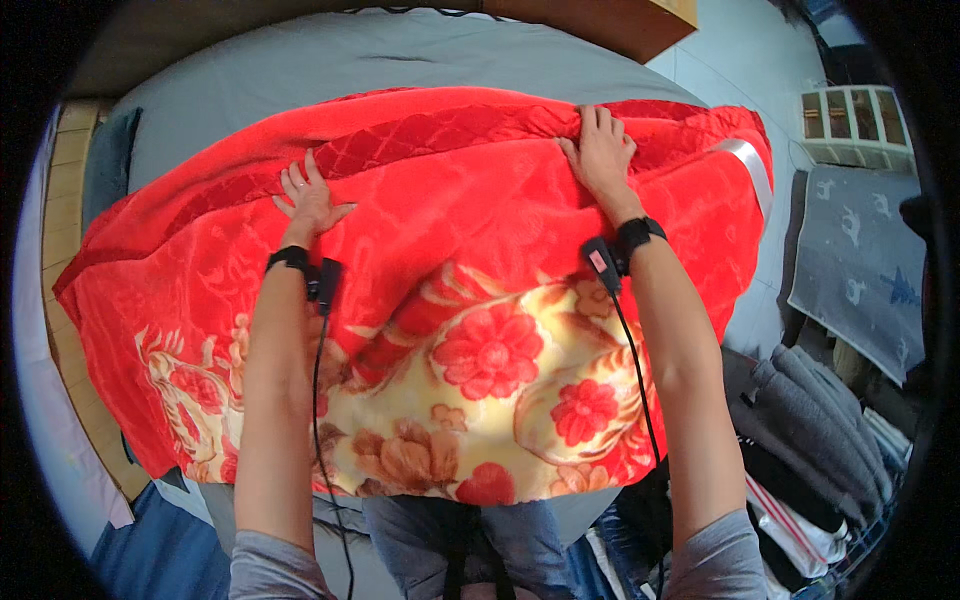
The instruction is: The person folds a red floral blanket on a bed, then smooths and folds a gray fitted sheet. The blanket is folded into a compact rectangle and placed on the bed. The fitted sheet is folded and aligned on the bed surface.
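A thick red plush blanket (420, 202) with a floral pattern on cream lies folded across a bed in front of me. My left hand (310, 196) rests on its upper left part with the fingers spread and holds nothing. Farther right, my right hand (601, 150) lies on the blanket near its far folded edge, fingers bent over the quilted dark red band; whether it grips the cloth I cannot tell. A ring is on one left finger. Both wrists wear black straps with small cabled devices. A white satin label strip (750, 172) shows at the blanket's right end.
The bed's grey sheet (390, 56) extends beyond the blanket. Wooden furniture (645, 26) stands at the far side. At the right are a grey patterned mat (855, 255), a white slatted piece (859, 124) and a pile of clothes (810, 435). A dark cushion (112, 161) lies at the left.
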The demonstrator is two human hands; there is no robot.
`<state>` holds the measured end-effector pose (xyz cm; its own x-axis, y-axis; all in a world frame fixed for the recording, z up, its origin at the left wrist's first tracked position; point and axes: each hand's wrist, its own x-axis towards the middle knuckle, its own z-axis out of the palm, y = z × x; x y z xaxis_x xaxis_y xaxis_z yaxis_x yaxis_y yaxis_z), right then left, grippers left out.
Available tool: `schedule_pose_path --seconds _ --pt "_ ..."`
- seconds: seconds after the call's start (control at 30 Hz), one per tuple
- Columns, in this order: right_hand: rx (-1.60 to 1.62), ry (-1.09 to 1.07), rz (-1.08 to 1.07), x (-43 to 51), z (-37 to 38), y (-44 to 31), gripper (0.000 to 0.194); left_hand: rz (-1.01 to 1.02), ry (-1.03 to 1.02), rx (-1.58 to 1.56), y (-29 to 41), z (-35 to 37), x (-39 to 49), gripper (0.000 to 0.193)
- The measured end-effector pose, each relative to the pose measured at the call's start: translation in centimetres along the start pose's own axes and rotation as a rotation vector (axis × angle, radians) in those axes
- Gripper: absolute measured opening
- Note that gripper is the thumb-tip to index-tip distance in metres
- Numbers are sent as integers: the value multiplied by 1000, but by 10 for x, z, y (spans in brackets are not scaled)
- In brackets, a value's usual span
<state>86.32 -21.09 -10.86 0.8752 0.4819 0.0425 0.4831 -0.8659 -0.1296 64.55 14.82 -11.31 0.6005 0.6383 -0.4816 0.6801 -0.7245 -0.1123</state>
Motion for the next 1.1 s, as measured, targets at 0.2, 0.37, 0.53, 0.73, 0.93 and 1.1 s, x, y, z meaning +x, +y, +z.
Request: schedule_pose_path --seconds 0.2,0.37,0.53,0.73,0.93,1.1 --pt "-27 -211 -66 36 -13 18 71 103 -49 -82 -22 9 30 149" --pt "-121 -341 -211 34 -34 17 76 104 -89 -113 -3 15 14 150" --pt "399 -659 -361 46 -52 31 69 99 -100 -131 4 17 11 148" --pt "392 -915 -499 23 -68 19 71 116 -105 -144 9 17 7 143" --pt "709 -1055 28 0 -77 8 74 197 -127 -276 15 17 6 139" --pt "679 -1000 89 36 -53 1 68 206 35 -266 11 17 13 128"
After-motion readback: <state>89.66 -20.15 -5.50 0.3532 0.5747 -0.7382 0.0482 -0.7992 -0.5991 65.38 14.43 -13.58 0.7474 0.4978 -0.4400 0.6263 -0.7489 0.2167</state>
